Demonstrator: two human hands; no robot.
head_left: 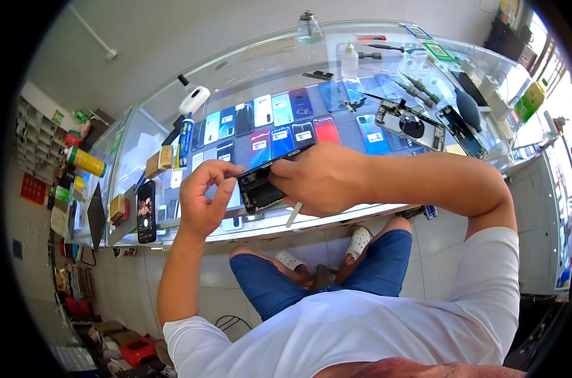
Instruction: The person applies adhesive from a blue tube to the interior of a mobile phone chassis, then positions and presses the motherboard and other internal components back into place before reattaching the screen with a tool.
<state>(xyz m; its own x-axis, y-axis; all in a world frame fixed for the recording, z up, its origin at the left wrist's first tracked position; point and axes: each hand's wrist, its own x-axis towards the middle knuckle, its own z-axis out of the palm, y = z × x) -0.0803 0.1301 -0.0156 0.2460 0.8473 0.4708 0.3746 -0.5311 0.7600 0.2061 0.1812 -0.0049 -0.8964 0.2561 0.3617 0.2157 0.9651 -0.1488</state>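
Observation:
A black phone frame [258, 189], its inside facing up, is held over the near edge of the glass counter. At the frame's left corner, my left hand [205, 196] is closed, with the thumb and fingertips pinching it. My right hand [327, 179] is closed over the frame's right side, its curled fingers hiding part of the inside. A slim white stick [293, 215] pokes out below the right hand, held in it. Its other end is hidden, so I cannot tell what kind of tool it is.
The glass counter [261, 60] shows rows of phones inside. On its right lie an opened phone body [411, 126], screwdrivers [418, 89] and a dark blower bulb [468, 109]. A white bottle [349, 62] and glass jar [309, 28] stand farther back. A lit phone [146, 211] leans at left.

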